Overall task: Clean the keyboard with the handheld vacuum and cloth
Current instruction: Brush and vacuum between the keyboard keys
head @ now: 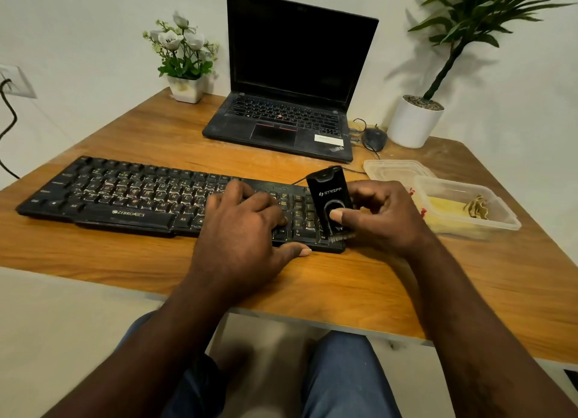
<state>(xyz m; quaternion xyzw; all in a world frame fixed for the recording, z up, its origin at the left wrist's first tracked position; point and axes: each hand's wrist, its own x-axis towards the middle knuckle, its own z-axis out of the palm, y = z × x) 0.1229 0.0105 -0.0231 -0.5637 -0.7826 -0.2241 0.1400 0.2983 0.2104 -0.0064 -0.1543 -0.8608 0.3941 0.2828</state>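
Beyond my knees [337, 370], my left hand [247, 227] lies flat, steadying the Zebronics keyboard [125, 195]. At its 3 o'clock my right hand [381, 217] grips the handheld vacuum [328, 195], brush on the numpad. Best: slow strokes along each row.

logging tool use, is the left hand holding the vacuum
No, the right hand grips the Striff handheld vacuum; the left hand rests on the Zebronics keyboard.
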